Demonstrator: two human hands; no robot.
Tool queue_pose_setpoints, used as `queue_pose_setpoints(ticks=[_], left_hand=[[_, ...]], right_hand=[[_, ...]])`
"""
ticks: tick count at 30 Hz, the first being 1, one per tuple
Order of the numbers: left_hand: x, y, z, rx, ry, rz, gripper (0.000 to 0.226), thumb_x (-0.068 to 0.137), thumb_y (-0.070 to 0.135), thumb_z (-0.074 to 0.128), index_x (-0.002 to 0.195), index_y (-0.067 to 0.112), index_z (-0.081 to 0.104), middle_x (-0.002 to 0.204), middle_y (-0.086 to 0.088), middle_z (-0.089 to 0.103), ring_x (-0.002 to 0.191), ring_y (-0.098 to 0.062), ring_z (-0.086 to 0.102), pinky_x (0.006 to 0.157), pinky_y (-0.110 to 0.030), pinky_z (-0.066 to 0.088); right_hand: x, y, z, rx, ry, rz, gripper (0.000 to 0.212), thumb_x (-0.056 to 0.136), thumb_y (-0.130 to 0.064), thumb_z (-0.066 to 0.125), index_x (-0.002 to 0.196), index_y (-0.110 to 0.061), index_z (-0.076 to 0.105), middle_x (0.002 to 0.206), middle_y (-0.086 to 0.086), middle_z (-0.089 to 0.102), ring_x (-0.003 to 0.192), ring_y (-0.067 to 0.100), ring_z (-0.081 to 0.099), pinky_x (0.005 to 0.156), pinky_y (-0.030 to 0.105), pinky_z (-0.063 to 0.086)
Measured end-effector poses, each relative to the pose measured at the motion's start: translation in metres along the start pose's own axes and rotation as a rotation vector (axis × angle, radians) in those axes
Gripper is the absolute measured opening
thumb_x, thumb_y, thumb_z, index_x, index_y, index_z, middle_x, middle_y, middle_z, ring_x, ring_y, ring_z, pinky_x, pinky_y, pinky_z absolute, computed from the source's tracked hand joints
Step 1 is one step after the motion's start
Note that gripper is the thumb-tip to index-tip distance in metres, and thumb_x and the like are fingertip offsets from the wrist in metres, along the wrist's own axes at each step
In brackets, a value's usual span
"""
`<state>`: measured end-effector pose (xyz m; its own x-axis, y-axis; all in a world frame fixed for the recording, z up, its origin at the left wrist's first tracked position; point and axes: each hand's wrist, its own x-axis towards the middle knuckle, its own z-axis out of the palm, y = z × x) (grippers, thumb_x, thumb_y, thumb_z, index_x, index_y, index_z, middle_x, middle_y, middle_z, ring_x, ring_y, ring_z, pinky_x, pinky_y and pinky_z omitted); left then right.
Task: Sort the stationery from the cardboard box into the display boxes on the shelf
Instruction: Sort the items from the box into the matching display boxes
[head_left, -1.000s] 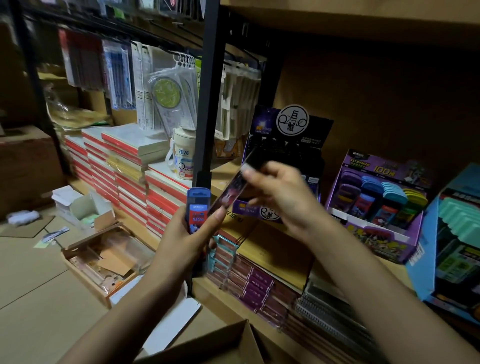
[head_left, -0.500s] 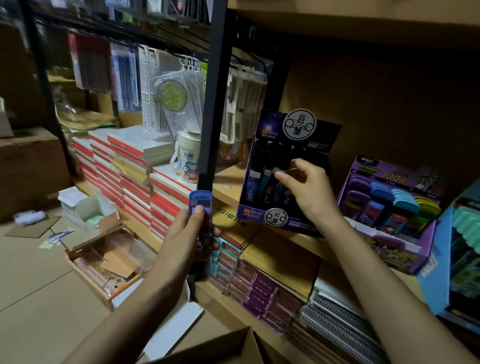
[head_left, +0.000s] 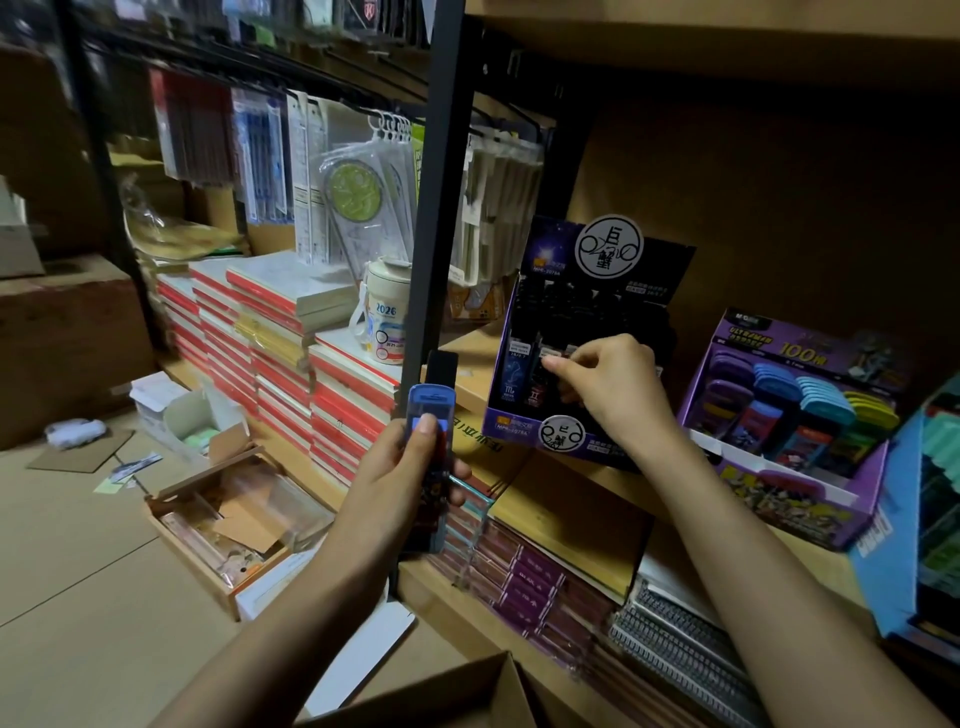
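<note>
My left hand (head_left: 397, 475) grips a small stack of flat stationery cases (head_left: 432, 431), a blue one in front and a black one behind it, held upright before the black shelf post. My right hand (head_left: 605, 387) reaches into the dark display box with the round white logo (head_left: 587, 338) on the shelf and pinches a dark case (head_left: 545, 364) among the ones standing in it. To its right stands a purple display box (head_left: 795, 431) with purple, blue and yellow cases. A corner of the cardboard box (head_left: 457, 691) shows at the bottom edge.
A black shelf post (head_left: 436, 208) rises just behind my left hand. Stacked red-edged notebooks (head_left: 291, 332) and a white mug (head_left: 384, 319) fill the left bay. Packets lie on the lower shelf (head_left: 530, 566). An open wooden tray (head_left: 228, 519) sits on the floor.
My right hand took one dark case from the stack in my left hand and carried it right into the dark display box. The left hand stayed put with the remaining cases.
</note>
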<state>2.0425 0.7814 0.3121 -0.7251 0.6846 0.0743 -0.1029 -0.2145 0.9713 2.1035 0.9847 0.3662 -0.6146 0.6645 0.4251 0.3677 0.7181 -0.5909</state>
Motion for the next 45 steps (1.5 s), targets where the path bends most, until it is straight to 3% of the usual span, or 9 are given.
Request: queue_pose_setpoints(ticks=[3, 5, 8, 11, 21, 26, 33, 37, 45], left_hand=[[0.000, -0.001, 0.002, 0.000, -0.022, 0.009, 0.042, 0.087, 0.048, 0.042, 0.113, 0.018, 0.055, 0.075, 0.002, 0.069, 0.062, -0.008, 0.062, 0.056, -0.022, 0.051], [0.000, 0.000, 0.004, 0.008, -0.062, 0.022, 0.040, 0.089, 0.047, 0.040, 0.113, 0.020, 0.056, 0.078, 0.001, 0.070, 0.064, -0.010, 0.064, 0.059, -0.025, 0.053], [-0.003, 0.001, 0.010, 0.019, -0.158, 0.051, 0.037, 0.086, 0.044, 0.041, 0.113, 0.023, 0.056, 0.082, 0.000, 0.071, 0.065, -0.011, 0.066, 0.061, -0.025, 0.056], [-0.004, 0.000, 0.016, 0.033, -0.194, 0.071, 0.036, 0.090, 0.042, 0.040, 0.118, 0.027, 0.056, 0.091, -0.008, 0.071, 0.071, -0.015, 0.068, 0.071, -0.033, 0.058], [0.005, 0.003, 0.022, 0.068, -0.006, 0.114, 0.020, 0.097, 0.037, 0.037, 0.098, 0.022, 0.049, 0.094, 0.004, 0.073, 0.079, -0.010, 0.071, 0.057, -0.023, 0.055], [0.008, 0.001, 0.015, 0.135, 0.057, 0.146, 0.019, 0.094, 0.036, 0.043, 0.098, 0.022, 0.056, 0.079, 0.019, 0.069, 0.070, 0.004, 0.065, 0.050, -0.012, 0.048], [0.012, -0.005, 0.012, 0.168, 0.041, 0.136, 0.017, 0.094, 0.033, 0.045, 0.096, 0.022, 0.058, 0.080, 0.015, 0.069, 0.072, 0.003, 0.065, 0.055, -0.013, 0.048], [0.014, -0.008, 0.009, 0.175, 0.034, 0.133, 0.018, 0.093, 0.033, 0.046, 0.097, 0.021, 0.059, 0.084, 0.011, 0.070, 0.075, 0.000, 0.067, 0.056, -0.015, 0.050], [0.014, -0.011, 0.003, 0.167, 0.024, 0.101, 0.024, 0.088, 0.037, 0.048, 0.101, 0.021, 0.060, 0.084, 0.016, 0.069, 0.074, 0.003, 0.066, 0.051, -0.009, 0.047]], right_hand=[[-0.008, -0.009, -0.012, -0.201, 0.028, -0.047, 0.043, 0.089, -0.047, 0.057, 0.066, -0.012, 0.066, 0.063, 0.003, 0.065, 0.061, 0.018, 0.064, 0.060, 0.032, 0.053], [-0.018, -0.021, -0.017, 0.006, -0.048, -0.068, 0.043, 0.092, -0.045, 0.051, 0.067, -0.014, 0.065, 0.062, 0.002, 0.065, 0.057, 0.012, 0.063, 0.057, 0.029, 0.050], [-0.039, -0.042, -0.015, 0.416, -0.382, -0.017, 0.030, 0.095, -0.035, 0.050, 0.082, -0.013, 0.065, 0.075, 0.003, 0.065, 0.067, 0.011, 0.060, 0.053, 0.021, 0.047], [-0.051, -0.043, -0.012, 0.584, -0.499, -0.033, 0.015, 0.095, -0.021, 0.053, 0.091, -0.010, 0.063, 0.086, 0.009, 0.062, 0.075, 0.014, 0.058, 0.059, 0.020, 0.045], [-0.030, -0.019, -0.044, 0.737, -0.212, 0.027, 0.014, 0.096, -0.017, 0.050, 0.086, -0.013, 0.059, 0.081, 0.003, 0.065, 0.073, 0.010, 0.063, 0.056, 0.017, 0.050], [-0.009, 0.006, -0.054, 0.577, 0.032, -0.044, 0.020, 0.096, -0.018, 0.050, 0.099, 0.000, 0.058, 0.098, 0.019, 0.062, 0.086, 0.020, 0.061, 0.058, 0.018, 0.053], [-0.004, 0.016, -0.038, 0.477, 0.008, -0.116, 0.009, 0.097, -0.014, 0.049, 0.095, -0.013, 0.058, 0.086, -0.004, 0.058, 0.082, 0.007, 0.058, 0.067, 0.025, 0.055], [0.000, 0.015, -0.034, 0.441, -0.061, -0.154, 0.009, 0.096, -0.016, 0.050, 0.092, -0.016, 0.059, 0.087, -0.006, 0.060, 0.082, 0.006, 0.059, 0.067, 0.023, 0.053], [0.010, 0.016, -0.036, 0.380, -0.057, -0.150, 0.018, 0.095, -0.015, 0.052, 0.101, 0.000, 0.062, 0.088, 0.003, 0.063, 0.080, 0.012, 0.060, 0.063, 0.024, 0.052]])
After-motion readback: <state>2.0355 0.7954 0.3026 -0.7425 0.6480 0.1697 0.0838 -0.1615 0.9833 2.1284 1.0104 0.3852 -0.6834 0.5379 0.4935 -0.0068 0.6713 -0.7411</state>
